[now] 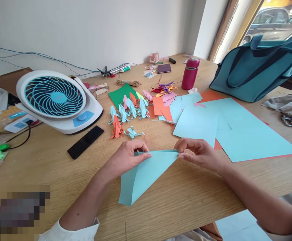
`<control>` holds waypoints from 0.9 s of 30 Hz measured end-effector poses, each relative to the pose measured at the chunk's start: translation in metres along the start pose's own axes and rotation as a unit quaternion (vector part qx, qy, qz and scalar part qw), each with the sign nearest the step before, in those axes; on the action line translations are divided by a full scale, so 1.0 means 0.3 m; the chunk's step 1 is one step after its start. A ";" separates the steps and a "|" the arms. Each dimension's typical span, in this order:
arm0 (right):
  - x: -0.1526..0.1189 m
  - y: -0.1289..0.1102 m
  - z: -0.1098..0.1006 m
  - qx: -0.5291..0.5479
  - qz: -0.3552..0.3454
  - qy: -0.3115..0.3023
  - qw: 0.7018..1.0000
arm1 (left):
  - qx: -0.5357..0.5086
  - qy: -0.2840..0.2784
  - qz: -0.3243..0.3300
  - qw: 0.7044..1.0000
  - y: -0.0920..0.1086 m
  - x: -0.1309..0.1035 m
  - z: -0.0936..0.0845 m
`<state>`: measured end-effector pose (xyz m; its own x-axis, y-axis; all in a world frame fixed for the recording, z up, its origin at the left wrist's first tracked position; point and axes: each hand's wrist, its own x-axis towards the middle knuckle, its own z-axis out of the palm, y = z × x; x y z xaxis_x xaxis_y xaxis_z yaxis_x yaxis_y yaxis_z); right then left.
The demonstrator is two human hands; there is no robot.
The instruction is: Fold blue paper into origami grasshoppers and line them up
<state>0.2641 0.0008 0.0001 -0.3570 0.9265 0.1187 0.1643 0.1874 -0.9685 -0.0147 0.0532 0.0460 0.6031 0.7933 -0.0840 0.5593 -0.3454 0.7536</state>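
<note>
A light blue sheet of paper (146, 177), partly folded, is held up over the front of the wooden table. My left hand (132, 155) pinches its upper edge between thumb and fingers. At the right corner, my right hand (198, 152) grips the same paper, thumb in front and fingers behind. The fold runs slanting down to the lower left, where a strip angles away. Just beyond the hands stand several folded paper figures, among them a light blue one (133, 132) and an orange one (116, 127).
Large light blue sheets (251, 130) lie to the right over orange paper. A white fan (57, 100) and a black phone (85, 142) are at the left. A magenta bottle (190, 74) and a teal bag (256, 70) stand behind. Green paper (122, 95) lies near the figures.
</note>
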 end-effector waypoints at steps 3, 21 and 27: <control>0.008 0.007 0.008 0.023 0.022 0.012 0.999 | 0.003 0.022 -0.013 1.000 0.004 -0.003 -0.002; 0.044 0.028 0.043 0.173 0.076 0.103 0.977 | 0.048 0.112 -0.018 0.992 0.056 -0.022 0.015; 0.042 0.021 0.044 0.160 0.073 0.112 0.978 | 0.046 0.117 -0.023 0.992 0.058 -0.029 0.017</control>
<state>0.2485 0.0093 -0.0072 -0.1344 0.9908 -0.0160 -0.1105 -0.0310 -0.9934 -0.0073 0.0377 0.0566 0.4337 0.8999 0.0446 0.6388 -0.3420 0.6892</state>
